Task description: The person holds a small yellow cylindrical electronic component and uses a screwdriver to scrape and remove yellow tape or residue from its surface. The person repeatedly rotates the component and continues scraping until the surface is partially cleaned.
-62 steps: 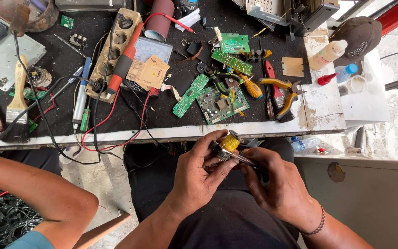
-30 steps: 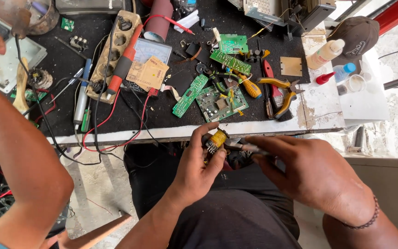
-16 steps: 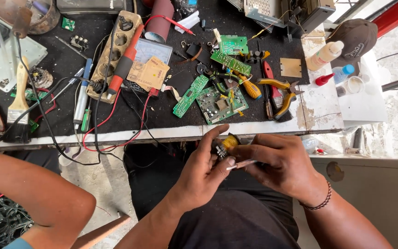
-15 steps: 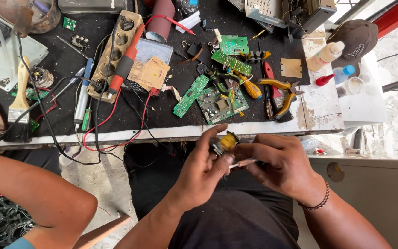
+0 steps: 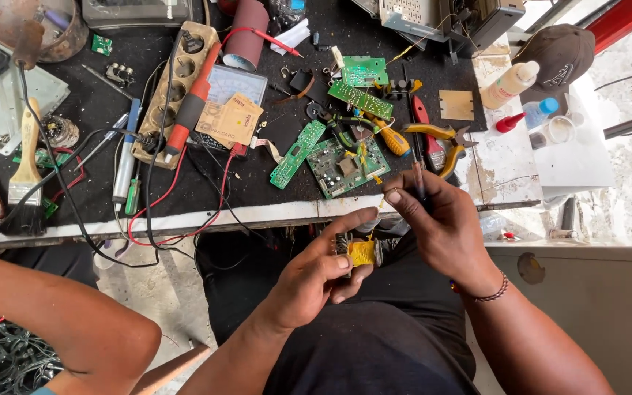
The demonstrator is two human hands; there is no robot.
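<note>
pinching a small yellow-wrapped transformer (image 5: 362,253) between thumb and fingers over the lap, the left hand (image 5: 314,281) is steadying it while the right hand (image 5: 440,223), pressed around a thin dark tool (image 5: 419,181), is lifting beside the green circuit board (image 5: 347,165) on the black workbench (image 5: 257,190) beyond.

a black workbench (image 5: 272,197) fills the far half of the view, crowded with gear — green circuit boards (image 5: 347,165) lie near its middle, yellow-handled pliers (image 5: 444,139) just to their right. a beige power strip (image 5: 173,95) sits toward the left with a red probe (image 5: 193,102) across it. a paintbrush (image 5: 25,164) lies at far left. a dark cap (image 5: 556,55) and a squeeze bottle (image 5: 510,84) rest at right — another person's arm (image 5: 53,307) shows near left.
</note>
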